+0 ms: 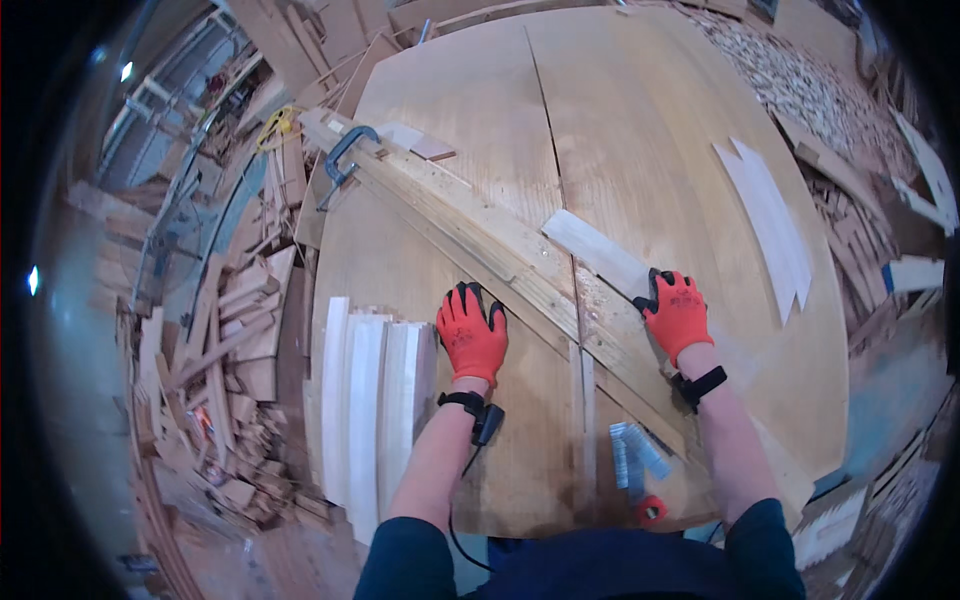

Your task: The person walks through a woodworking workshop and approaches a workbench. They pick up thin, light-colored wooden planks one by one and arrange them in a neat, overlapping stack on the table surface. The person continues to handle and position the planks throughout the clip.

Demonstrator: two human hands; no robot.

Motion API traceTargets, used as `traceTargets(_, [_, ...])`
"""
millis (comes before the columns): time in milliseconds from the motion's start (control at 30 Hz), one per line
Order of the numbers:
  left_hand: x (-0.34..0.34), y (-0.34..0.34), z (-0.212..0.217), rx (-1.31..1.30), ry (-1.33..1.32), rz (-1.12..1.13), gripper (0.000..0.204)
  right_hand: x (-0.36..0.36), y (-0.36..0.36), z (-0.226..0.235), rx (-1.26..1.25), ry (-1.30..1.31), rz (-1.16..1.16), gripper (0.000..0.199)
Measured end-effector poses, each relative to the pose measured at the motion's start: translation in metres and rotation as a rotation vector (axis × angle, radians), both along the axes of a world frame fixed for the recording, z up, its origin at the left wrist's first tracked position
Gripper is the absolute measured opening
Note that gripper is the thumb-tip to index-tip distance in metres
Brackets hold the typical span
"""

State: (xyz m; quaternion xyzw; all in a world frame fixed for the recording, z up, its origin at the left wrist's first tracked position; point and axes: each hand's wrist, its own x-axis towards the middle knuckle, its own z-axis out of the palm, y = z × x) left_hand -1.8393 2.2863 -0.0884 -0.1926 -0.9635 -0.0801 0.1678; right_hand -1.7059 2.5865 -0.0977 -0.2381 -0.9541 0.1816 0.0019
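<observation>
the pale board (594,248) is found at ten o'clock from the right hand (677,312), its near end met by half-curled fingers; whether it is pinched cannot be told. nothing is held by the left hand (468,333), spread on the tabletop (680,170). the board might be skewed if pushed at one end. toward seven o'clock it is blocked by a long plank (500,250), secured by a blue clamp (343,145); at the left hand's eight, stacked boards (365,400) might be knocked.
</observation>
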Motion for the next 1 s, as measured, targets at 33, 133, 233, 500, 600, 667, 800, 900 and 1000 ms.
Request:
traceTargets(33, [-0.002,0.000,0.002,0.017,-0.003,-0.010,0.062,0.001,0.000,-0.001,0.009,0.008,-0.002,0.062])
traceTargets(133, [-0.006,-0.004,-0.003,0.015,0.009,-0.007,0.061,-0.001,-0.002,0.005,-0.008,-0.006,-0.007,0.061])
traceTargets(233, [-0.011,-0.008,-0.010,0.015,0.000,0.004,0.063,-0.001,-0.005,-0.003,0.041,0.040,-0.005,0.060])
traceTargets(500, [-0.031,-0.020,-0.035,0.050,0.001,-0.054,0.064,-0.013,-0.022,-0.048,0.043,0.002,-0.081,0.060])
traceTargets(600, [-0.040,-0.026,-0.053,0.064,0.032,-0.079,0.064,-0.018,-0.029,-0.071,0.077,0.010,-0.090,0.060])
traceTargets(667, [-0.043,-0.025,-0.064,0.080,0.035,-0.096,0.064,-0.023,-0.027,-0.083,0.099,-0.020,-0.094,0.060])
traceTargets(800, [-0.045,-0.031,-0.080,0.088,0.071,-0.104,0.064,-0.023,-0.037,-0.092,0.118,-0.014,-0.093,0.060])
traceTargets(900, [-0.045,-0.035,-0.090,0.105,0.083,-0.114,0.065,-0.023,-0.037,-0.105,0.136,-0.037,-0.099,0.061])
traceTargets(1000, [-0.041,-0.039,-0.098,0.111,0.108,-0.106,0.064,-0.019,-0.040,-0.112,0.126,-0.006,-0.100,0.060])
